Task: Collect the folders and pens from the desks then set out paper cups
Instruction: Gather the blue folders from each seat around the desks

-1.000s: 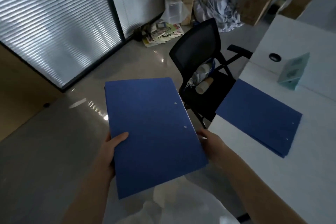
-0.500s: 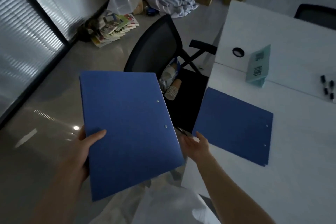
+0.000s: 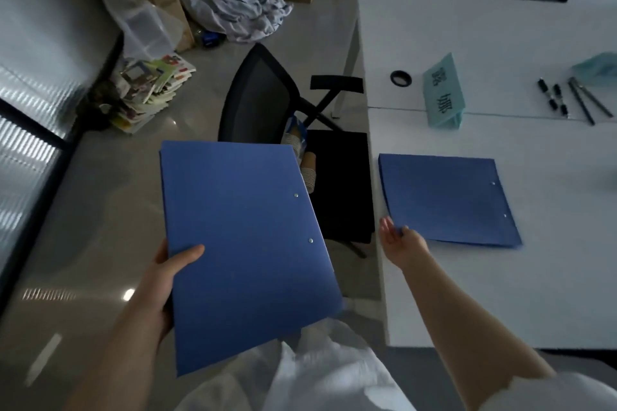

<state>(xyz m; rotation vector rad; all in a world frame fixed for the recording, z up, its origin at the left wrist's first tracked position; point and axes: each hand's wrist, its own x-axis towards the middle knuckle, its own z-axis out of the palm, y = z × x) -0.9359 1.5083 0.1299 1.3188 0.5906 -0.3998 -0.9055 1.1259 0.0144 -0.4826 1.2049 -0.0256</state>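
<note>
My left hand [image 3: 167, 280] grips the lower left edge of a blue folder [image 3: 247, 243] held over the floor, thumb on top. A second blue folder [image 3: 444, 200] lies flat on the white desk [image 3: 500, 277] near its left edge. My right hand [image 3: 397, 237] is open at that folder's near left corner, fingertips touching or almost touching it. Several dark pens [image 3: 571, 98] lie at the far right of the desk. A stack of paper cups [image 3: 307, 167] rests on the black chair's seat, partly hidden behind the held folder.
A black mesh office chair [image 3: 263, 100] stands between me and the desk's left edge. A teal name card [image 3: 444, 90] and a cable hole [image 3: 400, 77] are on the desk. Books, a plastic box, crumpled cloth and cardboard boxes crowd the far floor.
My right hand let go of the held folder and moved right to the corner of the folder on the desk. My view swung right, showing more of the desk and pens.
</note>
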